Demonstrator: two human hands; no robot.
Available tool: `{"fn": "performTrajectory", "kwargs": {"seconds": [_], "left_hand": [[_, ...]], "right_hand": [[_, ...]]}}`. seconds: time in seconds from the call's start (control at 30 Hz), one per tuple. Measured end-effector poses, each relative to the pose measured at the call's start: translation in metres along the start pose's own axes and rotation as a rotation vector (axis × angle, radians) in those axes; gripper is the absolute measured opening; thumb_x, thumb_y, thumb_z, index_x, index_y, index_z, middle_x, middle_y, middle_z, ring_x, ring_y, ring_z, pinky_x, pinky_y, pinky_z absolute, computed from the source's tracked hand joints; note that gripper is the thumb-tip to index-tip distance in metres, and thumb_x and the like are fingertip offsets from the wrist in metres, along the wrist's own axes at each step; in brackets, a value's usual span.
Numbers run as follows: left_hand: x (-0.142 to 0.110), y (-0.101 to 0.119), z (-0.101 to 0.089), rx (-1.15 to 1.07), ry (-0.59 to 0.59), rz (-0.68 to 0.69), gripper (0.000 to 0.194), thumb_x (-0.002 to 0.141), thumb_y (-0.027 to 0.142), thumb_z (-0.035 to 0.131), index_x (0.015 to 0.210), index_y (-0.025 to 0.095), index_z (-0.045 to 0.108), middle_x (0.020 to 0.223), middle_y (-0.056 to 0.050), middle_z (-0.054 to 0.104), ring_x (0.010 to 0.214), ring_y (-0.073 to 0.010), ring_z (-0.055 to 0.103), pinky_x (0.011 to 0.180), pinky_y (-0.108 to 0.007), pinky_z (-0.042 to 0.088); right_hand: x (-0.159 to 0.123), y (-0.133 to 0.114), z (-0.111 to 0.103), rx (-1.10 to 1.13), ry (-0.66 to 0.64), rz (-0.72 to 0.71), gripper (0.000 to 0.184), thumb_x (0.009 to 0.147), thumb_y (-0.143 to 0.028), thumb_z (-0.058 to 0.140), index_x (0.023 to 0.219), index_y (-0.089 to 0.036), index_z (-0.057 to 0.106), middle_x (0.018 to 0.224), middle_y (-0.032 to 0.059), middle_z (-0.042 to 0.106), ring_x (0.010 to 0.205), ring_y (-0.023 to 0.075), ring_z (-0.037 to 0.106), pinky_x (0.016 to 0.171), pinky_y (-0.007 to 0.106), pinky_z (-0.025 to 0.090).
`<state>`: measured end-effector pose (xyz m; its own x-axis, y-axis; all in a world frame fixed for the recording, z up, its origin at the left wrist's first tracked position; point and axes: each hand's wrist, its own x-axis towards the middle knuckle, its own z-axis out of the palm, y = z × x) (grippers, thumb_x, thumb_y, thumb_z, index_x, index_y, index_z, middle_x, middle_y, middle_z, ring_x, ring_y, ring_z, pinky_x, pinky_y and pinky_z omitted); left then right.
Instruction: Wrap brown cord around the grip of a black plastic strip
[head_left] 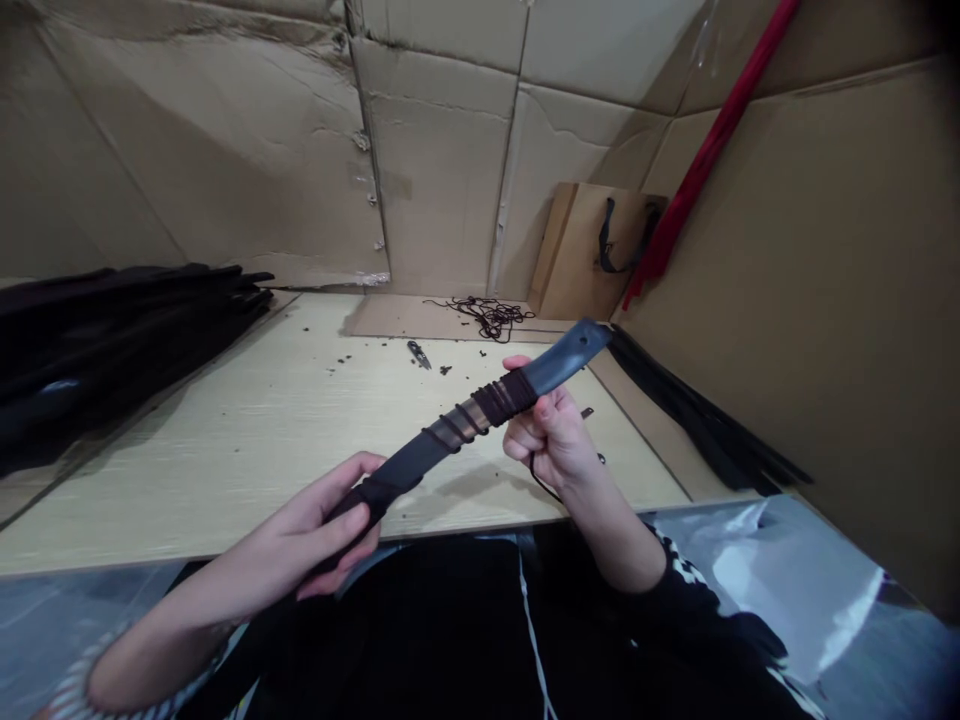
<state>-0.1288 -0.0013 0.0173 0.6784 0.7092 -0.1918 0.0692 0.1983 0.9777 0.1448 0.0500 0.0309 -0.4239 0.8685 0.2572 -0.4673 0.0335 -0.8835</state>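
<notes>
A long dark flat bar runs diagonally above the table edge, its upper end near the right. Dark cord is wound around its middle in several turns. My left hand is wrapped around the lower end of the bar. My right hand is closed around the bar near the cord windings, with a loose strand of cord trailing below the fingers.
A pale wooden table carries a stack of black bars at the left, small snips, a tangle of dark cord and more black strips at the right. Cardboard walls surround it; a paper bag and a red rod lean at the back.
</notes>
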Motion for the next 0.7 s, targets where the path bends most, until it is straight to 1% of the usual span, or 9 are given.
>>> {"fn": "performTrajectory", "kwargs": {"seconds": [0.07, 0.13, 0.23, 0.33, 0.43, 0.53, 0.6, 0.7], "left_hand": [[0.004, 0.0, 0.003, 0.016, 0.01, 0.009, 0.054, 0.098, 0.051, 0.048, 0.136, 0.026, 0.021, 0.069, 0.007, 0.045, 0.043, -0.0024, 0.03, 0.038, -0.015, 0.018], [0.007, 0.002, 0.008, 0.009, 0.015, 0.015, 0.056, 0.098, 0.049, 0.05, 0.138, 0.027, 0.017, 0.068, 0.007, 0.044, 0.043, -0.0023, 0.031, 0.039, -0.014, 0.019], [0.012, 0.009, 0.016, -0.003, 0.006, 0.033, 0.054, 0.098, 0.047, 0.052, 0.136, 0.027, 0.018, 0.067, 0.008, 0.043, 0.044, -0.0023, 0.031, 0.039, -0.013, 0.019], [0.017, 0.016, 0.025, -0.032, -0.012, 0.045, 0.051, 0.098, 0.045, 0.054, 0.133, 0.027, 0.022, 0.067, 0.008, 0.042, 0.046, -0.0026, 0.031, 0.041, -0.013, 0.022], [0.023, 0.022, 0.031, -0.048, -0.026, 0.054, 0.049, 0.097, 0.043, 0.055, 0.132, 0.028, 0.023, 0.07, 0.008, 0.042, 0.049, -0.0032, 0.032, 0.043, -0.013, 0.026], [0.027, 0.027, 0.035, -0.04, -0.038, 0.076, 0.049, 0.096, 0.043, 0.057, 0.131, 0.029, 0.025, 0.073, 0.007, 0.043, 0.05, -0.0033, 0.035, 0.043, -0.012, 0.028], [0.029, 0.031, 0.038, -0.016, -0.031, 0.089, 0.052, 0.095, 0.043, 0.059, 0.133, 0.029, 0.025, 0.072, 0.008, 0.043, 0.051, -0.0035, 0.036, 0.044, -0.012, 0.031], [0.032, 0.036, 0.043, 0.022, -0.026, 0.121, 0.054, 0.094, 0.043, 0.06, 0.134, 0.028, 0.026, 0.07, 0.008, 0.041, 0.05, -0.004, 0.037, 0.042, -0.013, 0.031]], "right_hand": [[-0.001, 0.001, 0.0, -0.007, 0.0, 0.005, 0.084, 0.075, -0.064, 0.077, 0.135, -0.017, 0.041, 0.053, -0.0114, 0.01, 0.041, -0.0027, 0.007, 0.042, 0.01, 0.018], [-0.002, 0.001, 0.003, 0.012, -0.048, -0.007, 0.075, 0.078, -0.06, 0.076, 0.131, -0.019, 0.042, 0.053, -0.0112, 0.011, 0.041, -0.0028, 0.008, 0.043, 0.01, 0.019], [-0.005, 0.0, 0.008, 0.038, -0.116, -0.032, 0.064, 0.082, -0.054, 0.075, 0.124, -0.02, 0.043, 0.052, -0.0112, 0.013, 0.041, -0.003, 0.009, 0.044, 0.009, 0.021], [-0.007, 0.001, 0.011, 0.026, -0.122, -0.017, 0.061, 0.08, -0.053, 0.077, 0.12, -0.019, 0.046, 0.05, -0.011, 0.016, 0.041, -0.0028, 0.014, 0.044, 0.009, 0.024], [-0.009, 0.007, 0.01, 0.022, -0.171, -0.009, 0.06, 0.08, -0.049, 0.077, 0.121, -0.017, 0.049, 0.053, -0.009, 0.028, 0.042, -0.0022, 0.024, 0.046, 0.01, 0.03], [-0.011, 0.017, 0.007, 0.0, -0.257, -0.027, 0.053, 0.084, -0.043, 0.075, 0.125, -0.016, 0.054, 0.064, -0.0032, 0.044, 0.051, -0.0006, 0.038, 0.051, 0.01, 0.036], [-0.013, 0.024, 0.006, -0.013, -0.302, -0.041, 0.049, 0.086, -0.039, 0.073, 0.127, -0.017, 0.057, 0.073, -0.0004, 0.049, 0.057, -0.0002, 0.043, 0.054, 0.009, 0.038], [-0.016, 0.03, 0.004, -0.042, -0.314, -0.037, 0.049, 0.085, -0.041, 0.074, 0.127, -0.018, 0.06, 0.082, 0.0016, 0.052, 0.06, -0.0008, 0.045, 0.056, 0.009, 0.039]]}}
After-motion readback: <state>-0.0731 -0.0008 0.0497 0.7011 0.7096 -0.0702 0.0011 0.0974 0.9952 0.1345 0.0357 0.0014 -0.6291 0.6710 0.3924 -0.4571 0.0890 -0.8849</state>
